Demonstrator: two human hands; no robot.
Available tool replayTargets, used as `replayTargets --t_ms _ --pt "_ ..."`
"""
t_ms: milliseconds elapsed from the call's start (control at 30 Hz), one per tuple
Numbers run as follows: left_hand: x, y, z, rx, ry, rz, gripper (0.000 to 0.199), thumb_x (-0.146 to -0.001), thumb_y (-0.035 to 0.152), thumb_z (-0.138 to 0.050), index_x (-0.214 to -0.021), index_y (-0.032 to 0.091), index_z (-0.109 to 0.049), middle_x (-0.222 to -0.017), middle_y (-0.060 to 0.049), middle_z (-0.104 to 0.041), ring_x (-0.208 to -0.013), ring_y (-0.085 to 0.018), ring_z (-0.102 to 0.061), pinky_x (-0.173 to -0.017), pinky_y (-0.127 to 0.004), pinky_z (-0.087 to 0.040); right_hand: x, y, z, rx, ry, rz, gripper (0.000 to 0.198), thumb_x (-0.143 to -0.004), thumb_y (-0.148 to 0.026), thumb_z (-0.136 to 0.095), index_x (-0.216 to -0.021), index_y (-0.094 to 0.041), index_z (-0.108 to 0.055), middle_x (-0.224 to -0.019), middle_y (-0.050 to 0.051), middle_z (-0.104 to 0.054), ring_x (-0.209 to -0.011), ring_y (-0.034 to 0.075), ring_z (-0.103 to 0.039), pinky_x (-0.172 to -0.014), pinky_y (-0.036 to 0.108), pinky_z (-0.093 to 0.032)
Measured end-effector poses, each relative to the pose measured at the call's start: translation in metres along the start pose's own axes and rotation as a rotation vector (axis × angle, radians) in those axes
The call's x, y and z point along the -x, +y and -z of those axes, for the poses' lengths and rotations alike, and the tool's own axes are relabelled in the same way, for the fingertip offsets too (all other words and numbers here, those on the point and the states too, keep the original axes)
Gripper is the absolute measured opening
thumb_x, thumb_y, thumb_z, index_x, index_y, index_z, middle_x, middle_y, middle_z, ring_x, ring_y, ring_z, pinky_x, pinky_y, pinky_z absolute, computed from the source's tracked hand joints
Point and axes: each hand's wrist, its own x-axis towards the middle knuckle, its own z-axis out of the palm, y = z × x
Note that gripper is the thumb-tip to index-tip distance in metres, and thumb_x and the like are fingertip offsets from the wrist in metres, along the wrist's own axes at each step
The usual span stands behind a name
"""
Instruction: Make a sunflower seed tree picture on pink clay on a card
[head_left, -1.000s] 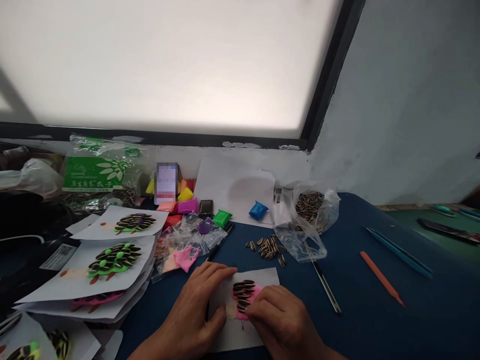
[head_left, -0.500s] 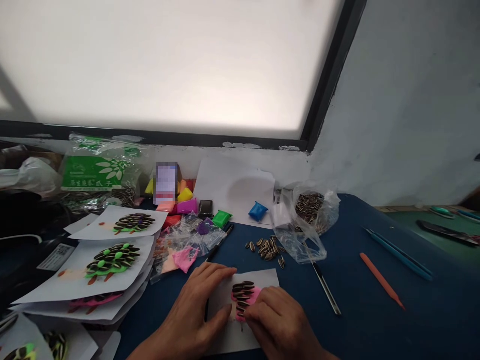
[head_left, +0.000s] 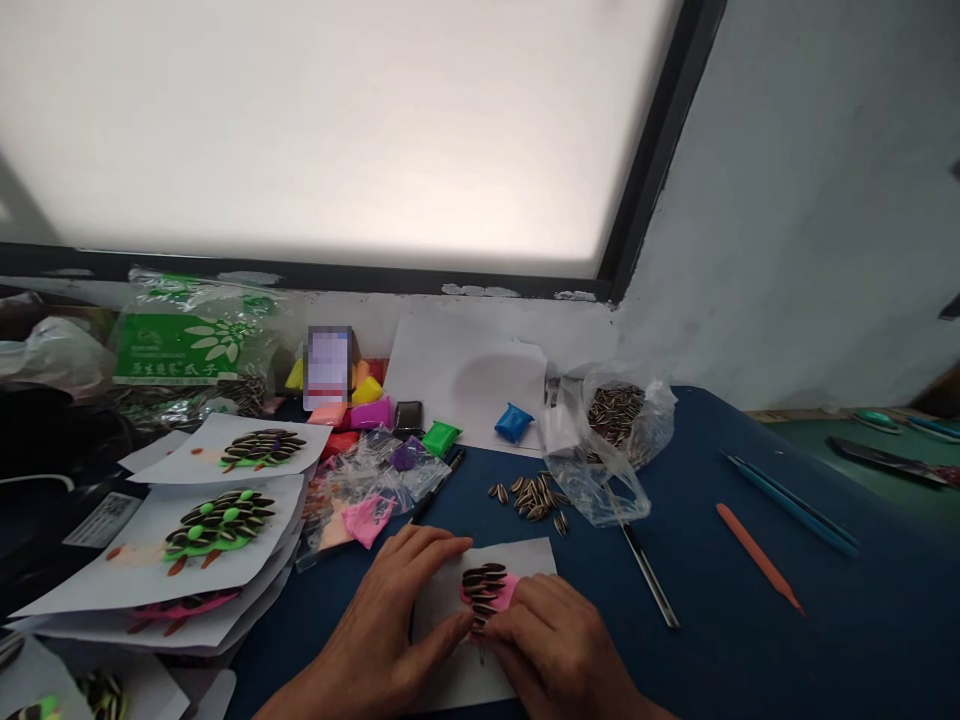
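A white sheet of paper (head_left: 457,690) lies in front of me, bearing a pink clay shape (head_left: 508,590) with rows of striped sunflower seeds (head_left: 484,580) on it. My left hand (head_left: 397,620) rests on the sheet's left side, fingers stretched out, its thumb reaching the lower seeds. From the right, my right hand (head_left: 559,640) is closed in a pinch at the lower edge of the clay. Whatever sits between its fingertips is hidden. Beyond the sheet is a small pile of loose sunflower seeds (head_left: 536,497).
Papers with finished seed hedgehogs (head_left: 217,525) are stacked at left. Behind are coloured clay packets (head_left: 440,438), a phone (head_left: 328,368) and a plastic bag of seeds (head_left: 615,420). A pen (head_left: 651,575), an orange clay tool (head_left: 759,558) and blue tweezers (head_left: 791,505) lie right.
My left thumb has shifted slightly right, closer to the lower seeds and my right fingertips. My right hand keeps almost the same place. The view has turned a little.
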Motion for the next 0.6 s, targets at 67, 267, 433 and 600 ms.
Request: replayTargets --t_ms 67,267,433,600 --pt "0.0 0.0 0.0 -0.005 -0.003 -0.007 0.04 -0.092 0.031 -0.064 -0.131 0.026 -0.059 -0.125 -0.009 -0.065 -0.116 -0.03 -0.059 -0.102 -0.047 -0.048 0.0 0.0 -0.001 0.001 0.005 -0.009 0.023 -0.1 -0.016 -0.045 -0.082 -0.02 -0.059 -0.071 0.003 -0.063 -0.062 0.017 -0.058 -0.059 0.027 -0.036" --pt "-0.001 0.0 0.0 -0.021 -0.027 -0.015 0.04 -0.092 0.037 -0.066 -0.131 0.027 -0.059 -0.126 -0.009 -0.063 -0.116 -0.03 -0.058 -0.103 -0.047 -0.046 0.002 -0.002 -0.004 -0.029 0.004 -0.045 0.018 -0.095 -0.012 -0.05 -0.081 -0.02 -0.058 -0.07 0.002 -0.064 -0.062 0.016 -0.059 -0.058 0.026 -0.037" --pt "-0.003 -0.004 -0.003 -0.04 -0.014 -0.022 0.04 -0.09 0.035 -0.068 -0.129 0.027 -0.062 -0.123 -0.008 -0.064 -0.115 -0.03 -0.058 -0.099 -0.044 -0.048 0.003 -0.001 -0.004 -0.023 -0.012 -0.072 0.018 -0.091 -0.009 -0.051 -0.08 -0.02 -0.059 -0.07 0.003 -0.065 -0.063 0.017 -0.061 -0.059 0.026 -0.038" --pt "-0.002 -0.011 -0.006 -0.052 -0.011 -0.024 0.043 -0.087 0.028 -0.069 -0.129 0.028 -0.061 -0.123 -0.007 -0.064 -0.114 -0.03 -0.058 -0.098 -0.045 -0.048 0.003 0.0 -0.005 -0.033 -0.004 -0.078 0.018 -0.092 -0.009 -0.05 -0.079 -0.019 -0.059 -0.069 0.003 -0.064 -0.062 0.017 -0.06 -0.059 0.026 -0.038"
